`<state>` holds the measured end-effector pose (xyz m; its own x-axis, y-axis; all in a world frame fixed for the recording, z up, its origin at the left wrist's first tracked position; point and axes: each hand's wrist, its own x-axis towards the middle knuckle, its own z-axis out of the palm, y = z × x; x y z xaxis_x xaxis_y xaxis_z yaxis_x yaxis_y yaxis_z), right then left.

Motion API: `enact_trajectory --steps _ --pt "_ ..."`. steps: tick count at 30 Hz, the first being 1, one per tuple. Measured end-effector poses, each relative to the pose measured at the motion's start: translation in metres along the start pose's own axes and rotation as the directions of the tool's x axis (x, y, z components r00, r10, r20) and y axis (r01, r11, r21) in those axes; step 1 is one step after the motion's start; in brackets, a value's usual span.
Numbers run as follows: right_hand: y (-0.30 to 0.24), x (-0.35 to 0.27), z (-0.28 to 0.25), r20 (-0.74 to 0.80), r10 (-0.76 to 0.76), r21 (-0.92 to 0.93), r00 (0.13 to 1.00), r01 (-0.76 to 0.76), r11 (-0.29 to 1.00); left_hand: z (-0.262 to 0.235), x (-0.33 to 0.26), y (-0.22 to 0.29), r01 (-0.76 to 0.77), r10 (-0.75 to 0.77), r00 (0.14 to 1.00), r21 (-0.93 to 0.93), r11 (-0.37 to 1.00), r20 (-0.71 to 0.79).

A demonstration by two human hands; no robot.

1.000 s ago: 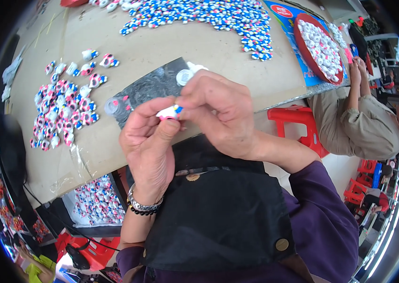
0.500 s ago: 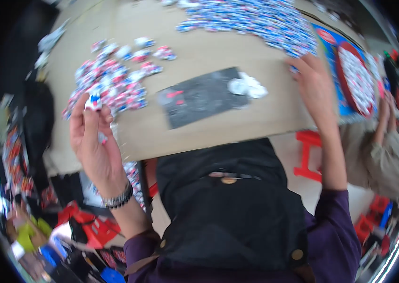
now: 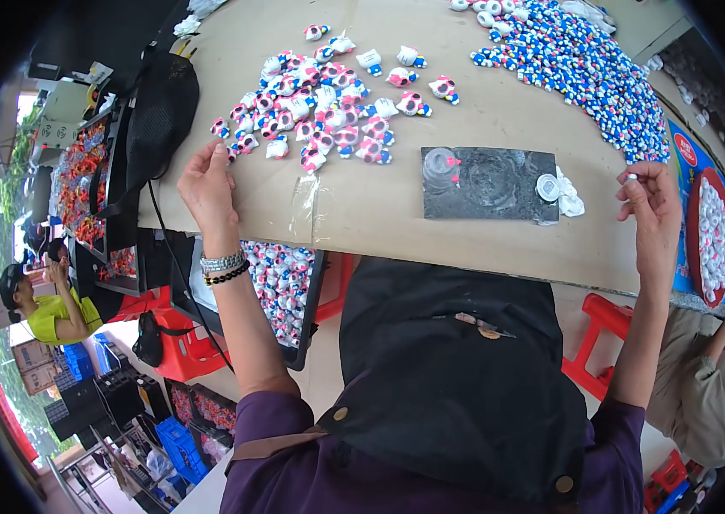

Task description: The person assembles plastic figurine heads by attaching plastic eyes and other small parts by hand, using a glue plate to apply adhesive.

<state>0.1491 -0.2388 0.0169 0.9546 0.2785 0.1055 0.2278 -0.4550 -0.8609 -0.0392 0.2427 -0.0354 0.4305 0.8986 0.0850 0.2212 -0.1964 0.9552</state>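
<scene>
— Where are our hands?
— Our left hand [image 3: 206, 182] pinches a figurine [image 3: 231, 155] at the pile's [image 3: 328, 111] near edge; right hand [image 3: 652, 206] grips a small white piece [image 3: 632, 178].
— Containers?
— The tray [image 3: 315, 300] below our left wrist holds more figurines.

Bare tabletop [image 3: 508, 111] between figurine pile [image 3: 320, 111] and blue heap [image 3: 585, 60].

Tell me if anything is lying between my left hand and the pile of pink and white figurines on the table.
Nothing visible does. The left hand is at the near left edge of the pile of pink and white figurines, fingertips right beside the closest pieces, with only bare cardboard table around them.
</scene>
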Motion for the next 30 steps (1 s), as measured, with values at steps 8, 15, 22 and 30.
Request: enact_trajectory --steps 8,15,22,30 --pt "-0.033 -0.019 0.039 0.051 -0.357 0.318 0.933 0.324 0.891 0.043 -0.111 0.085 -0.229 0.272 0.954 -0.274 0.934 0.13" --pt "-0.065 -0.033 0.05 0.218 -0.561 0.117 0.798 0.55 0.827 0.116 -0.199 0.113 0.071 0.089 0.526 -0.148 0.986 0.846" --pt "-0.06 -0.045 0.05 0.244 -0.561 0.093 0.791 0.557 0.825 0.122 -0.215 0.106 0.171 0.069 0.466 -0.166 0.971 0.882" --pt "-0.061 -0.048 0.044 0.398 -0.071 0.416 0.914 -0.111 0.903 0.125 -0.206 0.107 -0.489 0.574 0.467 -0.345 0.801 0.673"
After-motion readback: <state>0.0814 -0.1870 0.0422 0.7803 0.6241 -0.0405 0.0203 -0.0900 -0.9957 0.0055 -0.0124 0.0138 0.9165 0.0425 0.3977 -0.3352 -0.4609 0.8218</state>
